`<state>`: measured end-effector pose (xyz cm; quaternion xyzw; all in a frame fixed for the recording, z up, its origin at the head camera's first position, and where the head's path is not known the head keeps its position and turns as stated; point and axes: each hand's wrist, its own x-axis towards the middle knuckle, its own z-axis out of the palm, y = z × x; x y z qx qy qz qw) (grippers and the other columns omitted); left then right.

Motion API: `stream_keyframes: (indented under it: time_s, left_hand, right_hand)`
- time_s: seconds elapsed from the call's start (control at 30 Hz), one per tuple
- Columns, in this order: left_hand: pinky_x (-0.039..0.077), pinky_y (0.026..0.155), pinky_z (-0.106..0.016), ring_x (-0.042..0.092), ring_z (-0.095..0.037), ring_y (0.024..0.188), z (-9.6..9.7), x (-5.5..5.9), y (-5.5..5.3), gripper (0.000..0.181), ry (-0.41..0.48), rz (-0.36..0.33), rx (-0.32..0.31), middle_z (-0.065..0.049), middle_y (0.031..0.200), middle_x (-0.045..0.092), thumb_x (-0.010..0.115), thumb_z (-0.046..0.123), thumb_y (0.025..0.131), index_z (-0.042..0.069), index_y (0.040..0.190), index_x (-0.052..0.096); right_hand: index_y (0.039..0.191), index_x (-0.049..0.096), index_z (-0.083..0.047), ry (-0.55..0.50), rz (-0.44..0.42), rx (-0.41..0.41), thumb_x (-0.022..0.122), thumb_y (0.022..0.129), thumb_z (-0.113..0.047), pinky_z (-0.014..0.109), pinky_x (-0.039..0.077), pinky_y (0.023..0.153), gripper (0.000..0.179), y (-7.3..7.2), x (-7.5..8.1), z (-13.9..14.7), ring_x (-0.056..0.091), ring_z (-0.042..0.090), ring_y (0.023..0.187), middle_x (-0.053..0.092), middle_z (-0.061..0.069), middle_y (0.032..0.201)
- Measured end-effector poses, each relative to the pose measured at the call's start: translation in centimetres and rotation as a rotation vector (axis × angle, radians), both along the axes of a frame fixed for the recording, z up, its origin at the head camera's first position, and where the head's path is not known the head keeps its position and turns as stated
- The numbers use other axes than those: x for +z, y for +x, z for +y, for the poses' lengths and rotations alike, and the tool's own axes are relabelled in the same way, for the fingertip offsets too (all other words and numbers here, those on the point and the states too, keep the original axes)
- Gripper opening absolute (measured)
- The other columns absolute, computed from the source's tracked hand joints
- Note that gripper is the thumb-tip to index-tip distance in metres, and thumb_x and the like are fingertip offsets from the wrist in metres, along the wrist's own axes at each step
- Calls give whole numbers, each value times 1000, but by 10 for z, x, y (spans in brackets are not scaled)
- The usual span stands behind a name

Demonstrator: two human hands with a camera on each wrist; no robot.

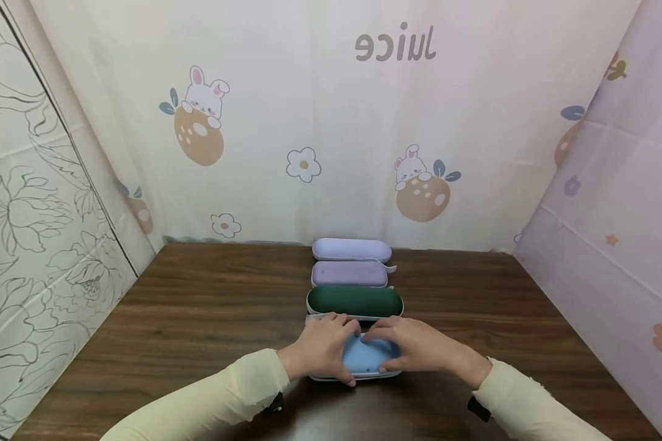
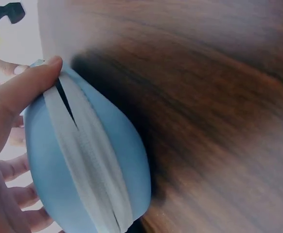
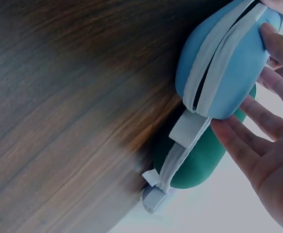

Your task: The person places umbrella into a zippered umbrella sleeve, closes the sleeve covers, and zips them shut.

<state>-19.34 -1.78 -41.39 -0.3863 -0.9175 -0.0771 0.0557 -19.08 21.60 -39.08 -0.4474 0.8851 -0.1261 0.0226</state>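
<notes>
A light blue zippered case (image 1: 366, 355) lies on the table in front of the person, its long side running left to right. Over its left end curves the left hand (image 1: 321, 346), thumb at the front edge and fingers toward the back. The right hand (image 1: 423, 346) grips the right end, with its thumb low at the front and fingertips on the lid. In the right wrist view, a dark gap runs between the white zipper bands (image 3: 222, 53). The left wrist view shows a narrow slit in the zipper band (image 2: 85, 150) beside the left thumb.
Behind the blue case, a dark green case (image 1: 355, 301), a purple case (image 1: 350, 274) and a lavender case (image 1: 352, 248) lie in a row toward the back. A printed curtain (image 1: 265, 122) hangs along the back edge of the wooden table (image 1: 226, 294).
</notes>
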Motion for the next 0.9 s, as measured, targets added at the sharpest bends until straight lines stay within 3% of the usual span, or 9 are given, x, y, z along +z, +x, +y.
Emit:
stream_keyframes:
  time_s: [0.1,0.2,0.3,0.4,0.47,0.53,0.7,0.9]
  left_hand:
    - [47,71,-37,52,-15,97,0,-2,0,72,5,29,-20,5,105,55,79,66,60,24,113,53]
    - [47,77,-35,51,-13,97,-5,-3,-4,72,40,-6,-77,5,109,55,77,66,63,22,115,54]
    - [45,84,-30,51,-11,101,-15,-2,-15,59,130,-180,-152,5,114,57,71,57,77,18,119,57]
    - [40,95,-29,50,-12,113,-27,-2,-28,35,243,-445,-212,-1,123,57,54,34,97,10,123,60]
    - [35,102,-30,47,-15,121,-32,-3,-36,31,286,-584,-237,-6,129,56,42,16,102,5,125,59]
    - [34,103,-31,45,-16,124,-34,-5,-43,34,290,-676,-250,-9,132,53,35,7,102,3,128,58]
    - [36,99,-26,46,-11,121,-34,-7,-53,40,247,-739,-265,-7,131,55,34,-2,98,4,128,59]
    - [39,96,-25,49,-10,118,-34,-4,-56,38,189,-716,-225,-6,126,59,36,-4,97,4,123,63]
  right_hand:
    - [125,63,-19,-5,65,28,77,79,-39,39,49,83,52,0,-2,0,57,17,106,60,0,118]
    - [127,63,-21,-2,115,57,77,79,-38,39,50,82,53,-1,-3,0,58,18,105,61,0,116]
    - [127,63,-23,14,127,69,76,80,-39,39,50,80,51,0,-4,0,58,17,104,61,0,115]
    - [127,63,-24,31,110,62,75,81,-39,38,50,80,51,0,-4,0,58,17,103,61,0,115]
    - [127,63,-24,45,98,48,75,81,-38,39,50,81,50,1,-3,1,58,17,104,61,1,115]
    - [127,63,-25,53,91,32,76,80,-37,40,49,81,50,2,-2,2,58,18,104,61,1,116]
    - [128,62,-26,56,83,19,76,80,-36,40,49,82,51,4,-3,0,58,17,105,60,1,117]
    - [129,61,-27,52,82,3,75,81,-37,40,49,82,51,7,-4,-2,57,16,106,60,-1,118]
